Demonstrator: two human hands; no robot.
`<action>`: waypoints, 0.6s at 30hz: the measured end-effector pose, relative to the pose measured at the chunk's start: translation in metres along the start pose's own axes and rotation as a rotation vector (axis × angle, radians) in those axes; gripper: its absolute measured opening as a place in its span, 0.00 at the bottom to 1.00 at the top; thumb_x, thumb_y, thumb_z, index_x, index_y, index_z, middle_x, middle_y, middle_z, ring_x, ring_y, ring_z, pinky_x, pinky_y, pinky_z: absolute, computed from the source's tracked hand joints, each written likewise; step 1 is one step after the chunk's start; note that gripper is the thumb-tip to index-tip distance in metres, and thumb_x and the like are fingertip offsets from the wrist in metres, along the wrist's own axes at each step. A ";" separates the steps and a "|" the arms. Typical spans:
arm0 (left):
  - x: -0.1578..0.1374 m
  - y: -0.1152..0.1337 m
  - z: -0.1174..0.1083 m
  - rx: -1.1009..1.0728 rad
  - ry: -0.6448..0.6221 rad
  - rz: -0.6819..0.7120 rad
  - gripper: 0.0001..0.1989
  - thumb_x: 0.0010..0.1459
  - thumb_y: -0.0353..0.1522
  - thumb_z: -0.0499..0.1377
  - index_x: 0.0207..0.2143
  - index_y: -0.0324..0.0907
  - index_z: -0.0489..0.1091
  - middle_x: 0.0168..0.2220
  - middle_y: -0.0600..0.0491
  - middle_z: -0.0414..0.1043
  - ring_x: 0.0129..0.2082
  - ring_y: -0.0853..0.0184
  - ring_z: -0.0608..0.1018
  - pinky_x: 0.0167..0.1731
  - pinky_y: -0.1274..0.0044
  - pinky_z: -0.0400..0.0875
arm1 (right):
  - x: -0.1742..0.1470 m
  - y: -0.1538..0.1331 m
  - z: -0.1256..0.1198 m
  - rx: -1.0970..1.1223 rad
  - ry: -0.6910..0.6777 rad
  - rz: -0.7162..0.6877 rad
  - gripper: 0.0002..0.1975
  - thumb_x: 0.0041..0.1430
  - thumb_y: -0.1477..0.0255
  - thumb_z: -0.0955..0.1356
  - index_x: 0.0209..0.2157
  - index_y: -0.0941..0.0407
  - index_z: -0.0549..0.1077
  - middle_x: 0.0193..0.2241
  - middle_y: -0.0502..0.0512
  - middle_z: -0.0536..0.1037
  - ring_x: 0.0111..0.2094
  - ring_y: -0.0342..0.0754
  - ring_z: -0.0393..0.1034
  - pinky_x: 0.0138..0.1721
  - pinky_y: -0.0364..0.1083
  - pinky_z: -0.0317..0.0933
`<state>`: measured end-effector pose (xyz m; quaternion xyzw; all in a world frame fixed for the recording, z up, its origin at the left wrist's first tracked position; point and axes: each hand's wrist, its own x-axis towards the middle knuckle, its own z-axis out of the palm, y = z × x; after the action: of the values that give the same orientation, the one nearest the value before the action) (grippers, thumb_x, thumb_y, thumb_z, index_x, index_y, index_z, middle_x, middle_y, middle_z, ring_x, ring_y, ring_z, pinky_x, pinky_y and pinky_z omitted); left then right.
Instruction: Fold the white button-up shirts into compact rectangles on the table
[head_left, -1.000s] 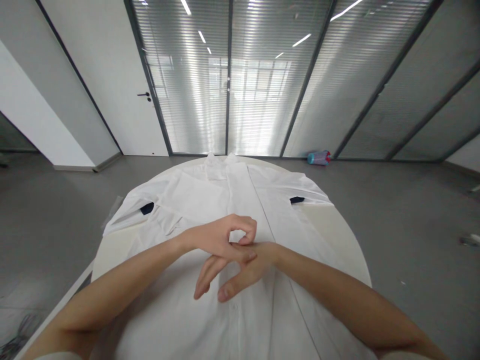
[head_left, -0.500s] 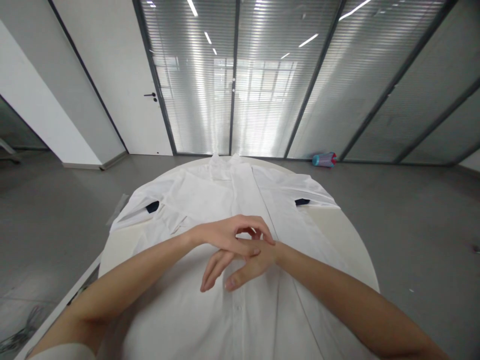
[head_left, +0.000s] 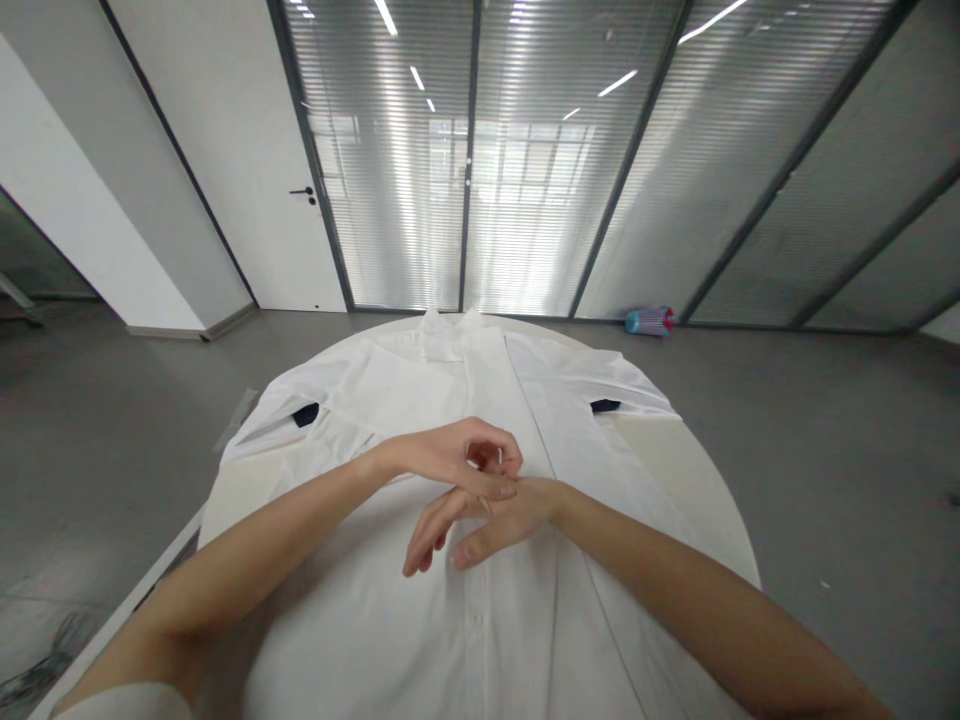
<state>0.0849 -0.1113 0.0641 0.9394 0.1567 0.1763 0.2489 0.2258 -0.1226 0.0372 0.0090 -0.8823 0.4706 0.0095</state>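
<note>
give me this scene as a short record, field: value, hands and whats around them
left hand: crossed over the right, fingers curled, holds nothing
right hand: under the left, fingers spread, pointing down at the shirt
shirt: white, laid flat and buttoned, collar at the far edge
table: round, white, shirt covers most of it
floor item: blue and pink cylinder lying by the glass wall
door: white, shut, far left

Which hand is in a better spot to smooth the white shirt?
Probably the right hand: it lies low with fingers reaching down to the shirt. The left hand is curled on top of it, off the cloth.
</note>
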 end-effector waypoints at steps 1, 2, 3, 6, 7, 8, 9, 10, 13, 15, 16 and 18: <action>-0.006 0.000 -0.005 -0.049 -0.004 -0.051 0.16 0.59 0.43 0.62 0.29 0.40 0.68 0.22 0.57 0.67 0.22 0.73 0.71 0.22 0.81 0.66 | -0.002 0.003 -0.002 0.035 -0.016 -0.017 0.24 0.61 0.55 0.70 0.49 0.61 0.77 0.52 0.64 0.76 0.51 0.49 0.73 0.54 0.48 0.65; -0.015 0.000 -0.011 -0.097 0.000 -0.117 0.19 0.60 0.44 0.62 0.26 0.39 0.65 0.20 0.58 0.64 0.20 0.74 0.69 0.20 0.82 0.63 | -0.004 0.006 -0.004 0.062 0.004 -0.034 0.25 0.61 0.55 0.69 0.49 0.61 0.77 0.52 0.65 0.76 0.50 0.50 0.73 0.54 0.49 0.65; -0.027 -0.001 -0.017 -0.130 0.025 -0.191 0.21 0.60 0.45 0.61 0.23 0.39 0.63 0.18 0.59 0.62 0.18 0.75 0.66 0.18 0.83 0.60 | -0.007 0.009 -0.007 0.074 0.067 -0.047 0.25 0.61 0.54 0.69 0.49 0.61 0.77 0.51 0.65 0.77 0.50 0.50 0.73 0.53 0.49 0.65; -0.082 -0.005 -0.038 -0.075 0.245 -0.389 0.23 0.61 0.48 0.59 0.23 0.39 0.62 0.17 0.58 0.62 0.16 0.75 0.65 0.17 0.83 0.58 | -0.015 0.013 -0.019 0.050 0.341 -0.067 0.23 0.60 0.54 0.70 0.45 0.60 0.79 0.45 0.63 0.80 0.44 0.48 0.75 0.51 0.50 0.65; -0.105 -0.007 -0.042 -0.034 0.344 -0.453 0.23 0.61 0.48 0.58 0.24 0.40 0.64 0.18 0.58 0.64 0.17 0.75 0.66 0.18 0.83 0.60 | -0.015 0.014 -0.024 0.035 0.420 -0.056 0.23 0.60 0.54 0.70 0.44 0.60 0.79 0.43 0.62 0.80 0.43 0.48 0.75 0.50 0.50 0.65; -0.129 -0.009 -0.045 0.005 0.431 -0.520 0.22 0.61 0.49 0.58 0.26 0.40 0.65 0.19 0.57 0.65 0.17 0.74 0.67 0.19 0.82 0.62 | -0.012 0.015 -0.029 0.016 0.483 -0.036 0.22 0.60 0.55 0.70 0.43 0.60 0.79 0.42 0.61 0.81 0.42 0.48 0.75 0.49 0.49 0.66; -0.153 -0.010 -0.044 0.034 0.495 -0.585 0.22 0.61 0.49 0.58 0.27 0.40 0.65 0.21 0.57 0.66 0.18 0.74 0.68 0.20 0.82 0.63 | -0.007 0.017 -0.035 -0.007 0.535 -0.012 0.21 0.60 0.56 0.70 0.42 0.60 0.80 0.42 0.61 0.81 0.41 0.47 0.75 0.48 0.49 0.66; -0.177 -0.011 -0.040 0.062 0.541 -0.649 0.22 0.60 0.50 0.58 0.27 0.40 0.66 0.22 0.56 0.67 0.19 0.73 0.69 0.21 0.81 0.65 | 0.003 0.019 -0.041 -0.041 0.579 0.020 0.20 0.60 0.57 0.70 0.41 0.60 0.80 0.41 0.61 0.81 0.40 0.47 0.75 0.46 0.48 0.67; -0.236 -0.008 -0.013 0.167 0.617 -0.818 0.22 0.58 0.51 0.58 0.31 0.41 0.70 0.27 0.53 0.70 0.24 0.69 0.72 0.24 0.80 0.67 | 0.046 0.024 -0.065 -0.262 0.692 0.118 0.13 0.61 0.65 0.70 0.39 0.60 0.80 0.38 0.59 0.82 0.36 0.46 0.75 0.41 0.45 0.66; -0.264 -0.001 0.015 0.225 0.642 -0.904 0.22 0.58 0.52 0.59 0.35 0.42 0.72 0.29 0.52 0.72 0.26 0.67 0.73 0.25 0.80 0.67 | 0.083 0.025 -0.086 -0.461 0.764 0.171 0.10 0.61 0.70 0.68 0.38 0.60 0.81 0.37 0.57 0.82 0.36 0.45 0.75 0.42 0.44 0.66; -0.275 0.004 0.030 0.241 0.648 -0.939 0.21 0.58 0.51 0.59 0.37 0.42 0.73 0.30 0.52 0.72 0.27 0.67 0.73 0.25 0.80 0.67 | 0.102 0.025 -0.097 -0.552 0.792 0.195 0.10 0.61 0.72 0.67 0.37 0.59 0.81 0.37 0.56 0.82 0.37 0.45 0.75 0.43 0.44 0.65; -0.292 0.013 0.058 0.252 0.672 -0.992 0.22 0.58 0.52 0.58 0.40 0.43 0.73 0.31 0.52 0.73 0.26 0.66 0.73 0.24 0.79 0.67 | 0.138 0.022 -0.117 -0.701 0.830 0.267 0.10 0.61 0.73 0.67 0.38 0.58 0.81 0.40 0.55 0.82 0.42 0.47 0.75 0.47 0.44 0.64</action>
<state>-0.1477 -0.2578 -0.0503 0.6695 0.6651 0.3061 0.1254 0.0881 -0.0138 0.0873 -0.2927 -0.9016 0.1103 0.2988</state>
